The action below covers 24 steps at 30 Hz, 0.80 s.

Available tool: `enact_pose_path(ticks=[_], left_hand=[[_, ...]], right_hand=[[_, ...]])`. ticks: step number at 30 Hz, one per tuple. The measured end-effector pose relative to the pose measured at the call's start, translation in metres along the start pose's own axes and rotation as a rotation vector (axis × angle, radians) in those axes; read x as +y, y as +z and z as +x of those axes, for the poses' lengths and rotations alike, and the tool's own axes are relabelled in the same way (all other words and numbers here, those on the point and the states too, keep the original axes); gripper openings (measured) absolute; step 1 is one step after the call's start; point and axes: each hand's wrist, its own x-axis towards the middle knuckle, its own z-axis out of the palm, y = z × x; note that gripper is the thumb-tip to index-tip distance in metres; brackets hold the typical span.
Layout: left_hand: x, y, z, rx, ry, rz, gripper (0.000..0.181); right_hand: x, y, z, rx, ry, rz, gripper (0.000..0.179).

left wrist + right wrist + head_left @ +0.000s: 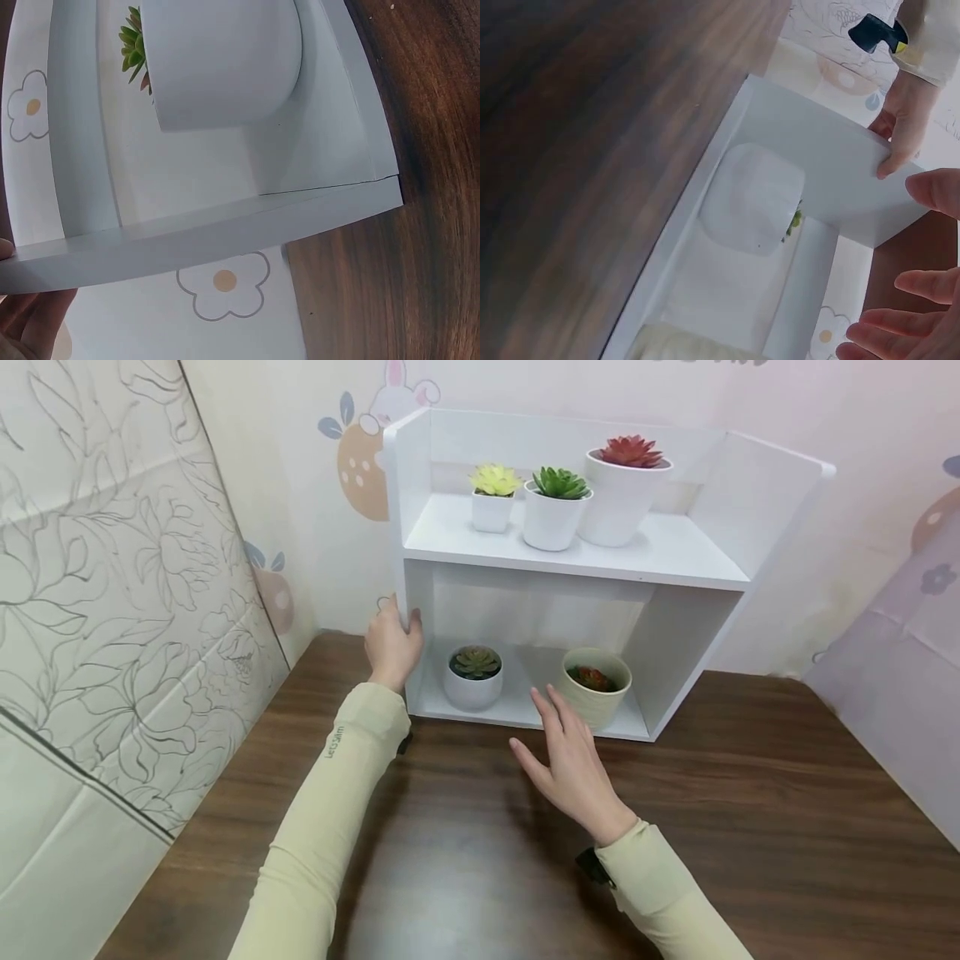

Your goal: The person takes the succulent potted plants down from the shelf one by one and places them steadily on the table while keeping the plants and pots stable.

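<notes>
L hand (393,647) grips shelf (675,545) side, R hand (572,768) loose, fingers apart nr cream pot (600,705) w/ red plant (592,677), white pot (472,692) w/ green plant (476,662).

Homelike room, bunny wallpaper (396,403), wood-grain tabletop (450,835)

The left arm (322,827) is slanting forward and inward, lying farther forward than the right. The left hand (393,645) is gripping, thumb on one side, fingers on the other. The right arm (667,889) is pointing forward and leftward. The right hand (573,768) is hanging in the air, fingers nearly straight, slightly parted, thumb standing apart.
</notes>
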Motion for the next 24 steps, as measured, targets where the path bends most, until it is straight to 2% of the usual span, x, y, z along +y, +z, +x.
enact_pose_path(ticks=[15, 24], left_hand=[[0.0, 0.002, -0.003, 0.01, -0.002, -0.029, 0.033], [0.0, 0.004, -0.003, 0.029, -0.019, -0.025, 0.031]], right_hand=[[-0.016, -0.019, 0.049, 0.178, -0.188, 0.017, 0.067], [-0.03, -0.028, 0.067, 0.225, -0.197, 0.065, 0.065]])
